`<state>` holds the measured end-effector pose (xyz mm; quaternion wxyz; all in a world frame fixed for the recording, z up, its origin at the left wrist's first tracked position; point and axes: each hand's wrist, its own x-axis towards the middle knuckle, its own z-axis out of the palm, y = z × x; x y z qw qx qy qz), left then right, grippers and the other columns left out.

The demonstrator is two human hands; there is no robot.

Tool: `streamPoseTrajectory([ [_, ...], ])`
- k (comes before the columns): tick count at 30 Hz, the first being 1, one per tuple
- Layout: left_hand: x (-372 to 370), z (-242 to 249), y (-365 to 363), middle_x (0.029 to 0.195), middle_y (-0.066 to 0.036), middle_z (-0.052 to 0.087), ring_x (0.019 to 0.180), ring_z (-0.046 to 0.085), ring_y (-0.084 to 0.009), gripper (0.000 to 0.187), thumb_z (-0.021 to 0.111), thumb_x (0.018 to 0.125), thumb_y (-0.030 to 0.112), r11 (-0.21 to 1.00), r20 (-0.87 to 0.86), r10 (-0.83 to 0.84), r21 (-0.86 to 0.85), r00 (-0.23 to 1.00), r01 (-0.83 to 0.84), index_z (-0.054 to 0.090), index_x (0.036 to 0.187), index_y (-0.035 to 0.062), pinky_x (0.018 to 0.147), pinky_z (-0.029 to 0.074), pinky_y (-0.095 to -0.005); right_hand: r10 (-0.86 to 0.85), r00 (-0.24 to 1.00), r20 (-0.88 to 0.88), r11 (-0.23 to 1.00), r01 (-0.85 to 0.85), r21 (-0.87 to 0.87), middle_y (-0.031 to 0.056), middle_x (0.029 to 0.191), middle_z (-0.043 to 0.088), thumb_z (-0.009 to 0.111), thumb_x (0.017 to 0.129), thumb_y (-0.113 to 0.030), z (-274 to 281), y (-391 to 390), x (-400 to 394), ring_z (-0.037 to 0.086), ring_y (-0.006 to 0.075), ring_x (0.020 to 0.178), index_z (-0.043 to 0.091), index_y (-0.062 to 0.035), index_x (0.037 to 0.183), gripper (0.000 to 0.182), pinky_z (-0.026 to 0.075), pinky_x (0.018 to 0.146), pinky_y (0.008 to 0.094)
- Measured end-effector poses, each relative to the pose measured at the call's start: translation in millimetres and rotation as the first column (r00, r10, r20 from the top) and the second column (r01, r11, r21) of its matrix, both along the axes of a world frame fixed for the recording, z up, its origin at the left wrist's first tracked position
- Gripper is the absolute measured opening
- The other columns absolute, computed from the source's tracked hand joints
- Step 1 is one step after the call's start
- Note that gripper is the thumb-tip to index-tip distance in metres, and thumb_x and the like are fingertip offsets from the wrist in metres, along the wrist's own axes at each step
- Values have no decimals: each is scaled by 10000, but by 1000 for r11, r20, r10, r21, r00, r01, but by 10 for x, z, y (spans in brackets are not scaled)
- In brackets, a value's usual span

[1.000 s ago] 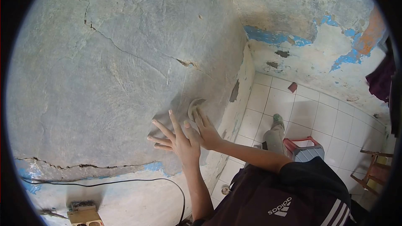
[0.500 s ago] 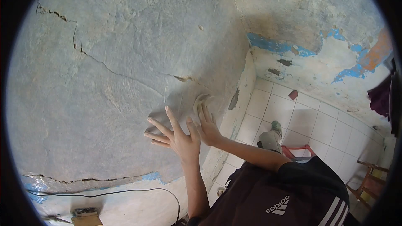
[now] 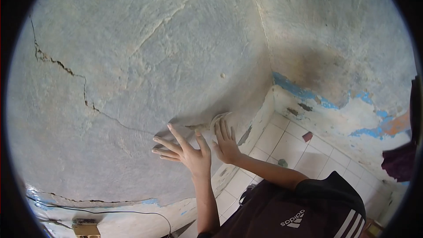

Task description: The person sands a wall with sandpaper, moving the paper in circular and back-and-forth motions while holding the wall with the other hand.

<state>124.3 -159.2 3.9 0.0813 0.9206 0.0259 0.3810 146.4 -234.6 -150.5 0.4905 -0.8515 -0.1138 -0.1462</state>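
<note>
My left hand (image 3: pixel 189 154) rests on the grey plastered wall (image 3: pixel 132 75), its fingers spread and nothing in them. Just right of it, my right hand (image 3: pixel 227 143) presses a pale round pad (image 3: pixel 219 119) to the wall; the fingers lie over the pad and hide most of it. Its curved upper edge shows beyond the fingertips. A short crack (image 3: pixel 196 127) in the plaster runs between the two hands. Both hands look dusty.
A long crack (image 3: pixel 86 92) crosses the wall at left. Below hang a black cable (image 3: pixel 119 212) and a socket box (image 3: pixel 87 230). At right are the wall corner, peeling blue paint (image 3: pixel 291 89), white floor tiles (image 3: pixel 288 143), a reddish block (image 3: pixel 307 137) and dark cloth (image 3: pixel 396 163).
The view has shifted, so the wall sits lower in it. My right hand has moved with the pad up the wall, past the short crack. My left hand has moved up the wall too, still spread.
</note>
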Motion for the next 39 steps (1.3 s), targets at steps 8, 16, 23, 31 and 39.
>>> streamPoseTrajectory([
  [8, 162, -30, -228, 1622, -332, -84, 1422, -191, -622, 766, 605, 954, 369, 999, 13, -5, -40, 1000, 5, 271, 1588, 102, 1058, -51, -788, -55, 998, -5, 973, 55, 223, 307, 1626, 81, 387, 1045, -358, 356, -456, 507, 66, 490, 1506, 92, 44, 1572, 726, 117, 1157, 667],
  [16, 291, -17, -395, 1636, -297, -99, 1441, -187, -589, 756, 597, 966, 395, 996, 64, -32, -76, 997, 37, 279, 1587, 105, 1080, -50, -767, 44, 994, 100, 999, -42, -16, 327, 1616, 100, 407, 1038, -335, 10, -476, 411, 117, 514, 1490, 204, -17, 1576, 658, 133, 1137, 690],
  [23, 361, -40, -408, 1611, -346, -126, 1380, -261, -647, 744, 610, 940, 355, 988, 51, -61, -137, 997, 67, 321, 1570, 84, 991, -92, -829, -231, 905, 356, 933, 102, 346, 363, 1586, 160, 465, 1026, -250, 512, -939, 1302, 145, 529, 1478, 286, -1, 1509, 572, 130, 1174, 618],
  [31, 395, -122, -343, 1627, -320, -103, 1389, -266, -630, 739, 595, 949, 388, 989, 16, -72, -126, 997, 73, 320, 1575, 109, 981, -117, -828, -164, 954, 251, 923, 59, 380, 363, 1589, 148, 506, 1005, -149, -113, -252, 613, 155, 514, 1482, 264, 5, 1505, 576, 135, 1198, 553],
  [39, 399, -193, -267, 1627, -320, -102, 1388, -278, -623, 738, 593, 951, 396, 992, 17, -109, -58, 994, 110, 321, 1574, 110, 976, -134, -825, -407, 903, 137, 843, 314, 436, 322, 1604, 140, 443, 1049, -267, 562, -779, 1272, 156, 478, 1484, 165, 47, 1560, 661, 171, 1197, 507],
])
